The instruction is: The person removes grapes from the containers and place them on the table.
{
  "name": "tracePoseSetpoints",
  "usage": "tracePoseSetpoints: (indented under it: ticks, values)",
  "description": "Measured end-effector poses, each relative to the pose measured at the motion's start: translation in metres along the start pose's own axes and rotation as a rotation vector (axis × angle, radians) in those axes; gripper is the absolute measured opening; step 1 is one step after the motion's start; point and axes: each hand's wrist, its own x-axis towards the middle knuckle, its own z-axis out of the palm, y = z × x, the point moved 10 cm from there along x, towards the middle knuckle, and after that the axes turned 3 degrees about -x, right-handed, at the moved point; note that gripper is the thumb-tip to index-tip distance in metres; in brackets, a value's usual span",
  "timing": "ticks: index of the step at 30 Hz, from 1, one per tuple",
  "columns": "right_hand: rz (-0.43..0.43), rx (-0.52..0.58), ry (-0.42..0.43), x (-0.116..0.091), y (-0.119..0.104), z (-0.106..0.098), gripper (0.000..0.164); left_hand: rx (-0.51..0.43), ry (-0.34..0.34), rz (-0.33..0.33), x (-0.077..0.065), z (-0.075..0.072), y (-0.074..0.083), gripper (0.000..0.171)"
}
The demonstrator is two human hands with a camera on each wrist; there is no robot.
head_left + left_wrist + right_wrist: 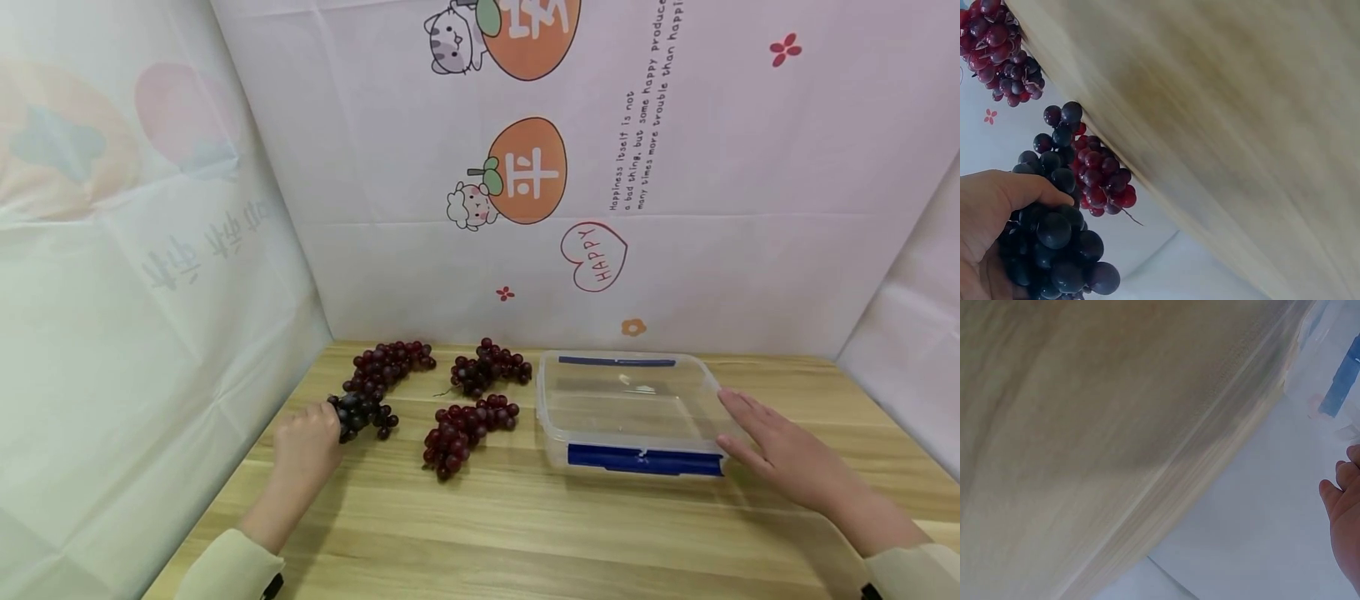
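My left hand (306,440) grips a bunch of dark, nearly black grapes (362,414) at the left of the table. In the left wrist view the thumb presses across those dark grapes (1057,234). Just behind them lies a red grape bunch (390,365). Two more red bunches rest to the right, one at the back (491,367) and one nearer the front (467,432). At the right stands a clear plastic box (622,408) with blue clips and its lid on. My right hand (783,454), fingers extended, is at the box's right side.
The wooden table (465,542) carries everything. A white printed cloth (390,167) rises behind it, with further white cloth (135,375) along the left and right sides. A blue clip (645,460) runs along the box's front.
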Motion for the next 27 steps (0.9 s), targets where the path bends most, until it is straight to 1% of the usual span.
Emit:
tracePoseSetpoints:
  ticks: [4,6,11,14,18,22,27]
  values:
    - [-0.010,-0.010,0.012,0.000,0.001,0.000,0.070,-0.013,-0.134,-0.049,-0.003,0.012,-0.005,0.028]
    - [-0.012,-0.013,0.014,0.001,0.001,0.000,0.070,-0.032,-0.218,-0.074,-0.005,0.019,-0.007,0.025]
    - [-0.010,-0.016,0.011,0.002,0.000,0.000,0.070,-0.062,-0.408,-0.098,-0.012,0.033,-0.010,0.033]
    - [-0.010,-0.015,0.011,0.001,0.000,0.000,0.069,-0.086,-0.476,-0.099,-0.015,0.039,-0.010,0.030]
    - [-0.002,-0.008,0.004,0.001,0.002,0.001,0.069,-0.143,-0.547,-0.118,-0.018,0.045,-0.011,0.024]
    - [0.004,0.000,-0.018,0.000,0.002,0.003,0.070,-0.194,-0.609,-0.138,-0.021,0.051,-0.013,0.027]
    - [0.000,0.000,-0.018,0.000,0.002,0.004,0.070,-0.222,-0.673,-0.159,-0.027,0.058,-0.017,0.036]
